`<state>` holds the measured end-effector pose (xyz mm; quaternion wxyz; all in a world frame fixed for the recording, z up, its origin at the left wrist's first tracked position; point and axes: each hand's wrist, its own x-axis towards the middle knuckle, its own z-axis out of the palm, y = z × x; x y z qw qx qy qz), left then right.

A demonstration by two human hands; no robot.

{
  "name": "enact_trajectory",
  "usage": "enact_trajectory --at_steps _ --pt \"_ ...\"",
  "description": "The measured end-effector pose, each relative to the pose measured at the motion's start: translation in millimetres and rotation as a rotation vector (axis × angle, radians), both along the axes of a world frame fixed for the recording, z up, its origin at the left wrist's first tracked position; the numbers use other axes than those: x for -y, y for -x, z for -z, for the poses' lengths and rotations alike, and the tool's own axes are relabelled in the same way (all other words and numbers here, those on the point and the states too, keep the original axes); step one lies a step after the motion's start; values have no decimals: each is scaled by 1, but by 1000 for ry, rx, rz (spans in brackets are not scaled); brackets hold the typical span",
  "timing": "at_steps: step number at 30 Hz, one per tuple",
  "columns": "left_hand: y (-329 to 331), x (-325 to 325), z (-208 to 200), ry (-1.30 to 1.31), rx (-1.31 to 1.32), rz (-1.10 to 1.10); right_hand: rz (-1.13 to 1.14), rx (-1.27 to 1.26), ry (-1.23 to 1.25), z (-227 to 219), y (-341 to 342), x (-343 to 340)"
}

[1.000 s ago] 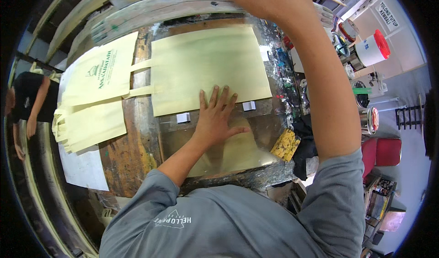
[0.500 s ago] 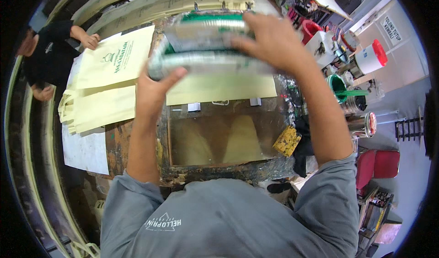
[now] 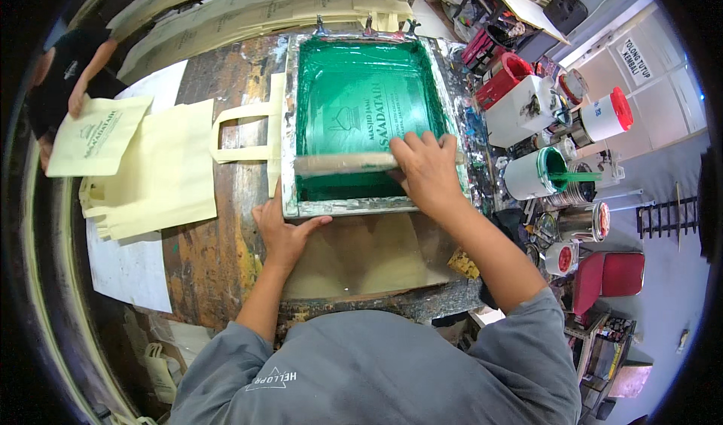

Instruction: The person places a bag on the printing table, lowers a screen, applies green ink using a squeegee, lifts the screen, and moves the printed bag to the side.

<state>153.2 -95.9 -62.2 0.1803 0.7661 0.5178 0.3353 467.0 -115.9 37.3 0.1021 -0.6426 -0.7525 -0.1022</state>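
Observation:
A screen printing frame lies level on the table, its mesh coated in wet green ink with a mosque-like emblem and lettering showing through. My left hand holds the frame's near left corner, thumb along the front bar and fingers at the left side. A wooden-handled squeegee spans the near part of the mesh, slightly blurred. My right hand is closed on its right end. From beneath the frame, a cream tote bag sticks out to the left with its handle loop.
Stacked cream bags lie at the left. Beside them, a person holds a printed bag. At right stand an open green ink tub, a red-lidded white container and several cans. Clamps sit behind the frame.
The raised, tilted frame has come down flat onto the table over a bag. My right hand now grips the squeegee across the mesh. The other person has lifted a printed bag away leftward.

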Motion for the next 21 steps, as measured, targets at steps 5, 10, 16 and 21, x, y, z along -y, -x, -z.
enact_trajectory --at_steps 5,10,16,21 --pt "-1 -1 6 -52 -8 11 59 65 -158 27 -33 -118" --pt "2 0 -9 -60 -178 -65 43 86 5 -4 -78 -217" --pt "-45 -78 -88 -191 120 110 3 47 2 -4 -98 -238" --pt "-151 -249 -84 -584 -210 177 45 113 -56 12 -89 -234"
